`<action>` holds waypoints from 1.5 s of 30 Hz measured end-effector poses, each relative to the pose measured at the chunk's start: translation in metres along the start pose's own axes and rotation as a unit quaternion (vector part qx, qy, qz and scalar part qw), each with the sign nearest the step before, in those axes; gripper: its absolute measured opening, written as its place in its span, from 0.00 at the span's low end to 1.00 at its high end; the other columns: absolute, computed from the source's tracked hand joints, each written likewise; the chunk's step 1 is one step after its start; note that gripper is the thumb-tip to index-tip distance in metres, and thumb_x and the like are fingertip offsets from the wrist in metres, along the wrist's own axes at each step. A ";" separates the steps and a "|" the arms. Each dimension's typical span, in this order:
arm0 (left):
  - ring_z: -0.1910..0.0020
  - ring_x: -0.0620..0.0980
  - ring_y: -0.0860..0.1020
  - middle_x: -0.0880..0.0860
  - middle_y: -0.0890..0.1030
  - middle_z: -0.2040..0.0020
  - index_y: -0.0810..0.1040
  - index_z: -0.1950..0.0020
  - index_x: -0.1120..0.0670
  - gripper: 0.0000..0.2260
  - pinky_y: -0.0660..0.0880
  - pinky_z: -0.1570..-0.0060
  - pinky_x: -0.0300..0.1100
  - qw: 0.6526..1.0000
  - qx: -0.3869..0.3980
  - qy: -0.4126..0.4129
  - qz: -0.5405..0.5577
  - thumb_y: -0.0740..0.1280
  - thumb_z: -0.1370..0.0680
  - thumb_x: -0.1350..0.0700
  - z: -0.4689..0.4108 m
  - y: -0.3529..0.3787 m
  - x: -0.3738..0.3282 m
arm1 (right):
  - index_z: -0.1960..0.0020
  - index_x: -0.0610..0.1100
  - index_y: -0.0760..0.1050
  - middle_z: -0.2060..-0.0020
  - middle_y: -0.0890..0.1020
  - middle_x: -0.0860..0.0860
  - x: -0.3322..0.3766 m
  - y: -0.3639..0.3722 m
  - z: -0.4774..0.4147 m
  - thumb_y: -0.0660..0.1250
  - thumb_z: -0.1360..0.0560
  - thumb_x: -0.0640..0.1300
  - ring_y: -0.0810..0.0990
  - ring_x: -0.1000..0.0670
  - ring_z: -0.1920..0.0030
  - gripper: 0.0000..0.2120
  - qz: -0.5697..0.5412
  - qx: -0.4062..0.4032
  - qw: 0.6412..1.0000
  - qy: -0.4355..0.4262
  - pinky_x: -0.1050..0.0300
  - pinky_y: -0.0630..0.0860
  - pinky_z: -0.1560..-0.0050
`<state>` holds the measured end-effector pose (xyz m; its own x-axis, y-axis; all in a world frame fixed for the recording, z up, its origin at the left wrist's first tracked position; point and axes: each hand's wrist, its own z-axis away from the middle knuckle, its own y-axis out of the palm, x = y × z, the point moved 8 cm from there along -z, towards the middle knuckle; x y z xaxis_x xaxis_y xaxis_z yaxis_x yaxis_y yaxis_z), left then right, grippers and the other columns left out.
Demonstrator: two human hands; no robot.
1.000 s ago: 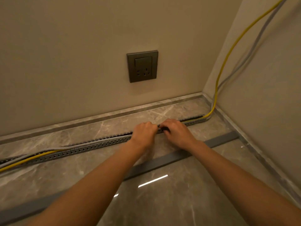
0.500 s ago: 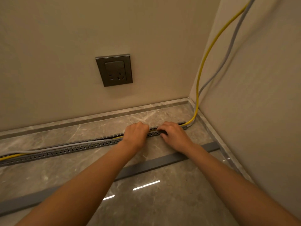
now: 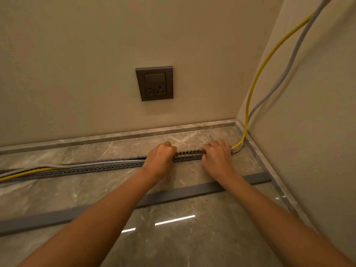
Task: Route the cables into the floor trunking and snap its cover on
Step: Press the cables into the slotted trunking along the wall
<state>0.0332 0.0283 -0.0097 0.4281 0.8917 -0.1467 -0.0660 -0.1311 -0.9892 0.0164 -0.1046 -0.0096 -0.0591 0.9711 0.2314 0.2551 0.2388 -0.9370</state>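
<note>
While both hands press down on the slotted floor trunking (image 3: 107,167), routing is only partly done. Between left hand (image 3: 159,158) and right hand (image 3: 216,157) the yellow cable (image 3: 256,81) sits inside the channel; left of the hands it and the grey cable (image 3: 289,60) ride on or above the rim, not seated (exact contact hard to tell). Both hands are curled, fingertips on the trunking and cables; whether they pinch anything, cannot tell. Cover (image 3: 192,191) lies loose on the floor (image 3: 192,243), near, parallel, not yet snapped on. No readable writing, including on the wall socket (image 3: 154,83).
</note>
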 end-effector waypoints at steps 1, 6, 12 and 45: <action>0.47 0.58 0.77 0.59 0.77 0.44 0.77 0.42 0.61 0.11 0.75 0.48 0.48 1.000 -0.003 -0.016 -0.004 0.60 0.22 0.65 0.004 -0.004 0.010 | 0.55 0.36 0.80 0.57 0.83 0.39 0.013 0.004 0.000 0.65 0.31 0.34 0.78 0.39 0.50 0.08 -0.012 0.003 1.000 -0.012 0.45 0.69 0.38; 0.43 0.59 0.76 0.60 0.76 0.41 0.76 0.40 0.62 0.12 0.75 0.44 0.50 0.993 -0.006 -0.118 0.003 0.61 0.22 0.65 0.036 -0.020 0.084 | 0.52 0.35 0.80 0.54 0.81 0.38 0.078 0.026 -0.002 0.63 0.30 0.34 0.76 0.39 0.48 0.10 -0.060 0.043 0.996 -0.043 0.47 0.67 0.36; 0.46 0.59 0.76 0.59 0.76 0.44 0.79 0.45 0.60 0.10 0.76 0.45 0.50 0.989 -0.010 -0.144 0.007 0.60 0.21 0.62 0.081 -0.030 0.166 | 0.42 0.38 0.76 0.45 0.77 0.42 0.174 0.054 -0.003 0.59 0.25 0.37 0.72 0.43 0.42 0.14 -0.072 0.112 0.988 -0.077 0.51 0.65 0.37; 0.42 0.57 0.74 0.57 0.76 0.41 0.74 0.40 0.57 0.11 0.72 0.45 0.50 0.995 0.083 0.043 0.035 0.61 0.22 0.59 0.116 -0.024 0.260 | 0.38 0.39 0.74 0.44 0.78 0.40 0.280 0.091 0.002 0.59 0.25 0.32 0.69 0.43 0.39 0.17 -0.066 0.123 0.990 0.003 0.54 0.66 0.37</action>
<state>0.0419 0.3138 -0.0242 0.4926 0.8412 -0.2229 -0.2444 -0.1121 -0.9632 0.0208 0.1887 -0.0306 -0.0695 0.9314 0.3572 0.0024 0.3582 -0.9336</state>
